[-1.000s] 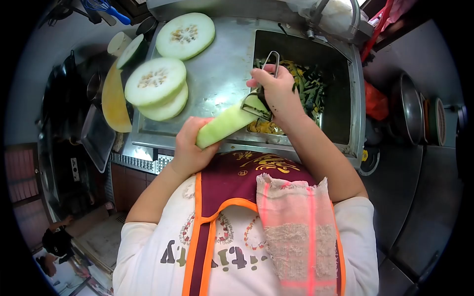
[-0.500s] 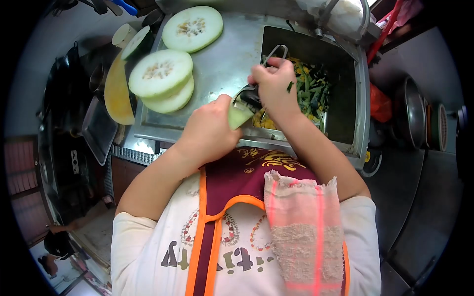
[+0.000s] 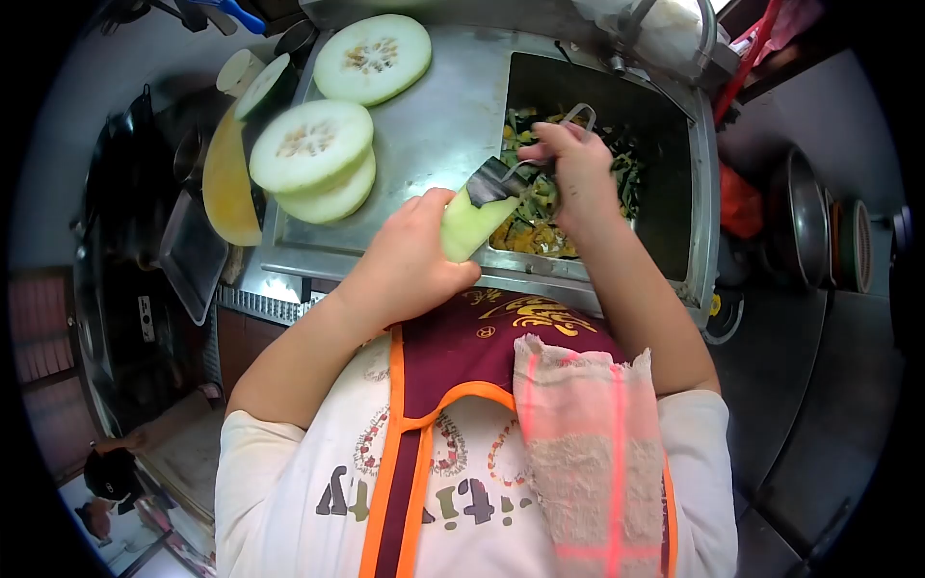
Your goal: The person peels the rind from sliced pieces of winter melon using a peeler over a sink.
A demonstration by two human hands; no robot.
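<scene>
My left hand [image 3: 409, 252] grips a piece of winter melon [image 3: 467, 231] at the near edge of the sink. Pale green flesh is bare over most of it, while dark green skin still covers its far end. Closed around a metal peeler [image 3: 582, 113], my right hand [image 3: 586, 178] is just right of the melon. The peeler's loop handle sticks out past my fingers, and its head is near the dark skin; whether it touches is unclear. Below both hands, green and yellow peelings [image 3: 540, 238] lie in the sink [image 3: 665, 207].
Several round winter melon slices [image 3: 313, 144] rest on the steel counter [image 3: 434, 125] to the left. Beyond them are a yellow pumpkin piece [image 3: 226, 183] and a metal tray [image 3: 188, 255]. A faucet [image 3: 624, 43] overhangs the sink's back; metal bowls [image 3: 805, 217] stand at right.
My right hand and the peeler have moved right, away from my left hand. More of the melon's dark-skinned end now shows. My left hand has barely moved.
</scene>
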